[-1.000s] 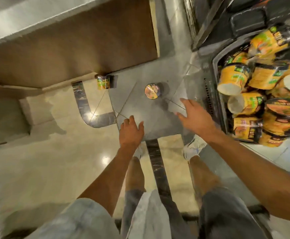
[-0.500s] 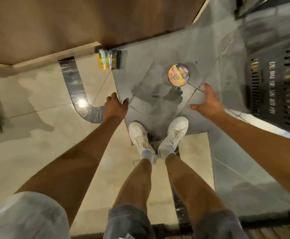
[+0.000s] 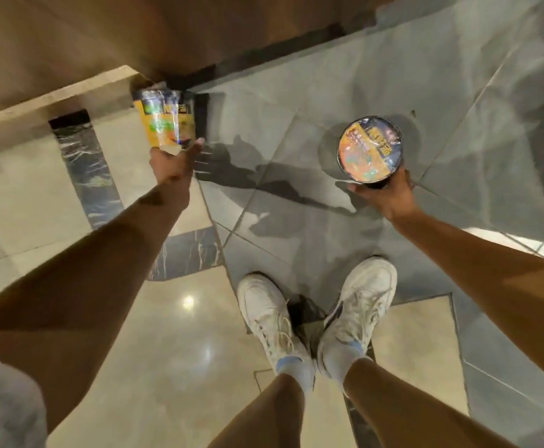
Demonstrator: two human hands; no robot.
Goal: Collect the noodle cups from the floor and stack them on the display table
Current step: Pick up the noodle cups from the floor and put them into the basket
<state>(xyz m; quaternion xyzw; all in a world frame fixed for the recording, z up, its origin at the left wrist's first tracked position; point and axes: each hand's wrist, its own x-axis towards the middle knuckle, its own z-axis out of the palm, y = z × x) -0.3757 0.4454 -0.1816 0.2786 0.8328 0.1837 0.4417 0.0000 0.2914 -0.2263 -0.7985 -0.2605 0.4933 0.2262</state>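
Both hands busy: left hand (image 3: 174, 160) gripping yellow plastic-wrapped noodle cup (image 3: 166, 119), right hand (image 3: 383, 193) gripping round foil-lidded noodle cup (image 3: 370, 148), both above grey tiled floor (image 3: 296, 130). Still to carry and stack; display surface unseen.

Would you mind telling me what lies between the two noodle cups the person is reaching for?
In the head view, only bare grey floor tile with the arms' shadows lies between the left cup and the right cup.

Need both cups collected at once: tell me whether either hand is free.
No: the left hand holds the sideways cup by its base, and the right hand holds the lid-up cup.
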